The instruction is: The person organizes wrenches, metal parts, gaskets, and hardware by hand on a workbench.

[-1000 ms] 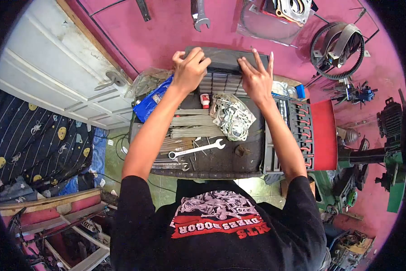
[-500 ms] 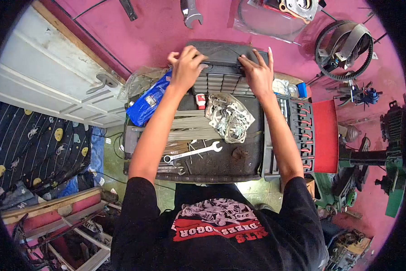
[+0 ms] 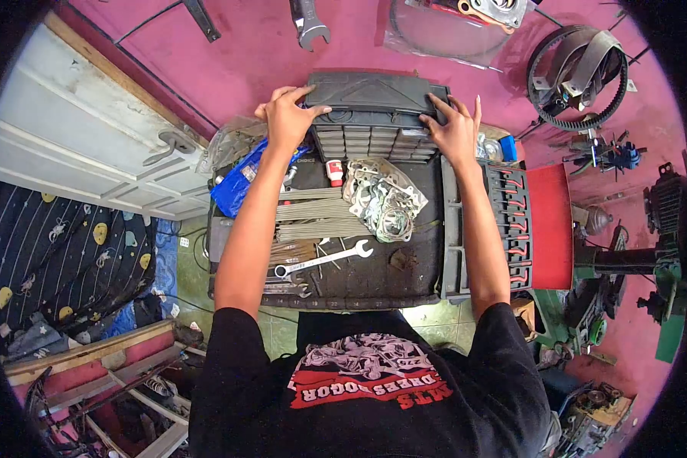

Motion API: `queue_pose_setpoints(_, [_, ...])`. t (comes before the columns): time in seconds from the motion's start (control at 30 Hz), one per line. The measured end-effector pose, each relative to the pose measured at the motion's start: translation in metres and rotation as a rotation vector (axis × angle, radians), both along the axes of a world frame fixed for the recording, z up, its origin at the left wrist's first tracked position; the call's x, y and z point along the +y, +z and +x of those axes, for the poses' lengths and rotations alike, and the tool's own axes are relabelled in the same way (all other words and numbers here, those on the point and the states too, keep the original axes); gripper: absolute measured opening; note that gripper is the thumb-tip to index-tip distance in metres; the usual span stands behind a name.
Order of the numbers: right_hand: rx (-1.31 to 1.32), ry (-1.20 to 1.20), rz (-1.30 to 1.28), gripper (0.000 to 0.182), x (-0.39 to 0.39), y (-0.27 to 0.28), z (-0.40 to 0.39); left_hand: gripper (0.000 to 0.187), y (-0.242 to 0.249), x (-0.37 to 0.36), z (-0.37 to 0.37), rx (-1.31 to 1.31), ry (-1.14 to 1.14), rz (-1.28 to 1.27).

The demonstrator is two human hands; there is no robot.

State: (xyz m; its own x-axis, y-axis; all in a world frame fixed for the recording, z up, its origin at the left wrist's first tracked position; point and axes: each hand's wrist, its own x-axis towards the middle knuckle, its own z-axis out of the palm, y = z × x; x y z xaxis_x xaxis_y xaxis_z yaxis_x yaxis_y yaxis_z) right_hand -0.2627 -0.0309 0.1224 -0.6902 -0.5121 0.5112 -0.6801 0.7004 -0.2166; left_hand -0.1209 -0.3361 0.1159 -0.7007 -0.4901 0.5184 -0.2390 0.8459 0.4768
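Both hands, left hand and right hand, have shifted outward to grip the 2 ends of the dark drawer case, fingers spread.

Both hands now sit wider apart on the dark case. The left hand, which a second ago lay curled on top near the middle, now grips the left end. The right hand has slid from the lid's face to the right end (fingers spread over the corner). The case itself looks slightly more raised.
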Motion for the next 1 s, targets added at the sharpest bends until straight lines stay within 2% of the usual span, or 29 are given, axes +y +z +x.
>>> queue_pose_setpoints(0.23, [0.059,0.027,-0.085,0.043,0.006,-0.002,-0.008,0.060,0.002,0.007,0.002,-0.025,0.042,0.018])
queue_pose_setpoints(0.5, [-0.010,-0.044,0.044,0.032,0.019,0.009,-0.013,0.061,0.000,0.018,0.001,-0.075,0.035,0.027])
queue_pose_setpoints(0.63, [0.004,-0.033,0.000,0.030,0.025,0.008,-0.010,0.059,-0.007,0.023,0.000,-0.003,0.044,0.023])
queue_pose_setpoints(0.8, [0.048,-0.033,0.021,0.041,0.024,0.021,0.001,0.052,-0.014,0.022,0.003,0.063,0.037,-0.024])
queue_pose_setpoints(0.9, [0.004,-0.007,0.095,0.048,0.020,0.009,-0.012,0.051,-0.014,0.023,0.005,0.073,0.027,0.026])
queue_pose_setpoints(1.0, [0.007,0.018,0.047,0.052,0.015,0.001,-0.021,0.051,-0.014,0.022,0.006,0.108,0.016,0.019])
